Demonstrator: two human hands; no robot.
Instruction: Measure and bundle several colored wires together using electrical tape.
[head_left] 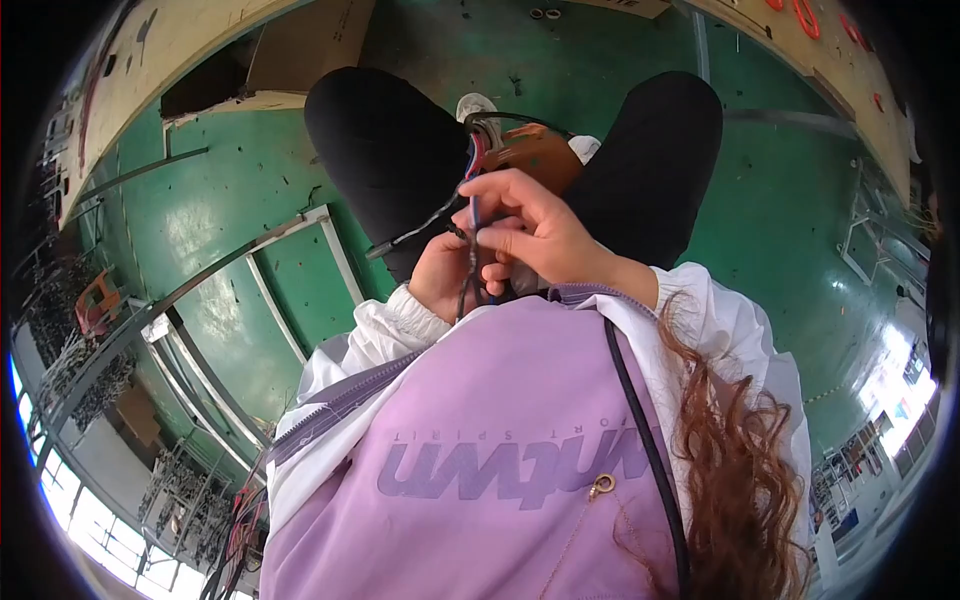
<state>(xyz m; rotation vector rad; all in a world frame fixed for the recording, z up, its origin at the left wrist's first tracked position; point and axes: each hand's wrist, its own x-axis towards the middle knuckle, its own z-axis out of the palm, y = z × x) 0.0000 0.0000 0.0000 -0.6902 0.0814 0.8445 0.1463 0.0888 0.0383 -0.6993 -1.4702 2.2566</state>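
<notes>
A bundle of thin wires (476, 150), with red, blue and dark strands, runs down between my knees to my lap. My left hand (437, 276) closes around its lower part, close to my body. Just above, my right hand (548, 236) has its thumb and fingers pinched on the same bundle, around a bluish strand. A dark twisted wire (420, 229) branches off to the left and ends in a small black tip over my thigh. The exact spot between the fingertips is partly covered by the fingers. A black cable (520, 117) curves away beyond the bundle.
An orange-brown object (530, 155) lies between my legs, its kind unclear. Metal frames (285, 240) stand to my left on the green floor (780, 210). A wooden tabletop (215, 45) spans the far left; another (840, 50), with red rings, is far right. A cardboard box (310, 45) sits ahead.
</notes>
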